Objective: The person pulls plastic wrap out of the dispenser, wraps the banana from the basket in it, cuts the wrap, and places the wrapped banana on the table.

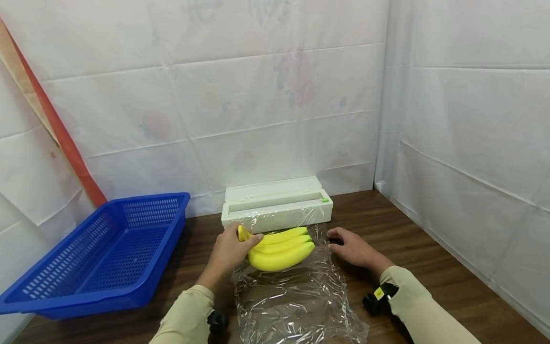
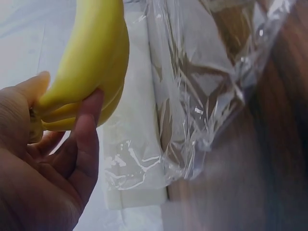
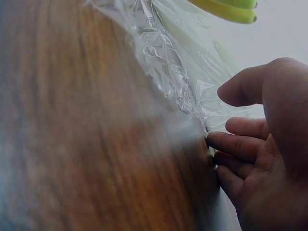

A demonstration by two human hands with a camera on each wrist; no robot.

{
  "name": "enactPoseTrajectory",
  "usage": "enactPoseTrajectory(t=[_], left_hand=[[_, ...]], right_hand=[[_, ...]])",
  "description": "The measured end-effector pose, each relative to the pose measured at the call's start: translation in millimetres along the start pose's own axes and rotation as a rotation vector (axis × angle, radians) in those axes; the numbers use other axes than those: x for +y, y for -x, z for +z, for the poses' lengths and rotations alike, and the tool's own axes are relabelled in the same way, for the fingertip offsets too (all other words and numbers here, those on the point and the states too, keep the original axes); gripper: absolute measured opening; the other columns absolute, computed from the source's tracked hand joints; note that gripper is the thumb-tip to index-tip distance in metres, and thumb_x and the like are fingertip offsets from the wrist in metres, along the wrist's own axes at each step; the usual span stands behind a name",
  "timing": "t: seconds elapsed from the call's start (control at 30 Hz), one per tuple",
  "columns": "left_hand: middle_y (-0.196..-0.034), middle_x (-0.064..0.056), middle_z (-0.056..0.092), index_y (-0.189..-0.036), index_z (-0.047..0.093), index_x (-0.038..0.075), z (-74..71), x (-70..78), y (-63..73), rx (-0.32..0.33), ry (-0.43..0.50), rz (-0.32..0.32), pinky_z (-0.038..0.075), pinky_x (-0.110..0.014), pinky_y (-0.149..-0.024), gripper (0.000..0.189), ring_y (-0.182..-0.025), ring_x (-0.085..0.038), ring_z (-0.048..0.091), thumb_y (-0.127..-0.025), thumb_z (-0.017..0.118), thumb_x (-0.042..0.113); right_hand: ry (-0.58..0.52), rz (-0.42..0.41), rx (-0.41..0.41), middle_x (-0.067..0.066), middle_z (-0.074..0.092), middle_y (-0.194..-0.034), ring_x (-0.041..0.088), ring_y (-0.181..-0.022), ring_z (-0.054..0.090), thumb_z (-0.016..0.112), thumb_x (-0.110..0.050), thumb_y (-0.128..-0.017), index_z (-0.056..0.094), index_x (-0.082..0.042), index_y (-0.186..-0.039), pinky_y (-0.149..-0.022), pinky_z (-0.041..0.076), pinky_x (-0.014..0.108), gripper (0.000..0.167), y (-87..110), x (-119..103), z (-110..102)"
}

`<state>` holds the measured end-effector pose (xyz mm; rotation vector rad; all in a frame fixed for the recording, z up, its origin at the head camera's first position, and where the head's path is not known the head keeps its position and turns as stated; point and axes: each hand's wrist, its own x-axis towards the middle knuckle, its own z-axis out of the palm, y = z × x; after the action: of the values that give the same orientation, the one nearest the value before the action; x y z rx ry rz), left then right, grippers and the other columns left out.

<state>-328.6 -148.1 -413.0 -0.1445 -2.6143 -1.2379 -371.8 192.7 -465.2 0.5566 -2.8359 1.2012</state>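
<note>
A bunch of yellow bananas (image 1: 281, 253) is held at its stem end by my left hand (image 1: 229, 251), thumb and fingers around the joined stems. In the left wrist view the bananas (image 2: 91, 62) rise from that grip. Under the bunch in the head view lies a sheet of clear plastic wrap (image 1: 296, 306), crinkled along its sides. It runs back to a long white box (image 1: 277, 217) with its lid raised. My right hand (image 1: 354, 248) is by the wrap's right edge, fingers slightly bent and holding nothing. The right wrist view shows its fingertips right at the film (image 3: 183, 86).
To the left stands a large blue plastic basket (image 1: 142, 286) with perforated walls. A small green piece (image 1: 324, 200) sits at the box's right end. White sheeting (image 1: 266, 119) hangs behind and at the right of the brown wood-grain table (image 1: 374, 215). An orange strip (image 1: 73, 153) slants down behind the basket.
</note>
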Motion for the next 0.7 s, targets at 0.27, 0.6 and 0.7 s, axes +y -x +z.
enactPoseTrajectory(t=[0.27,0.6,0.7], left_hand=[[-0.080,-0.007,0.056,-0.095,0.057,0.006,8.3,0.6,4.3,-0.060,0.041,-0.006,0.048,-0.030,-0.055,0.035,-0.065,-0.018,0.053,-0.084,0.082,0.028],[-0.085,-0.009,0.057,-0.100,0.059,0.004,22.4,-0.3,7.0,-0.081,0.105,-0.018,0.051,-0.030,-0.056,0.034,-0.068,-0.020,0.056,-0.085,0.081,0.025],[-0.085,-0.010,0.057,-0.100,0.058,0.005,25.6,0.0,7.0,-0.089,0.123,-0.021,0.052,-0.031,-0.057,0.034,-0.067,-0.020,0.056,-0.085,0.081,0.025]], right_hand=[[-0.016,0.032,0.000,0.015,0.058,-0.136,0.035,-0.130,0.050,0.062,-0.019,-0.099,0.056,-0.002,-0.135,-0.106,0.040,0.055,0.040,-0.1,-1,2],[-0.011,0.026,0.008,0.014,0.058,-0.136,0.035,-0.129,0.050,0.061,-0.020,-0.099,0.057,-0.002,-0.134,-0.105,0.040,0.055,0.040,1.6,-2,4],[-0.011,0.032,0.006,0.014,0.058,-0.136,0.035,-0.130,0.050,0.061,-0.021,-0.099,0.057,-0.003,-0.134,-0.106,0.040,0.055,0.040,1.3,-2,5]])
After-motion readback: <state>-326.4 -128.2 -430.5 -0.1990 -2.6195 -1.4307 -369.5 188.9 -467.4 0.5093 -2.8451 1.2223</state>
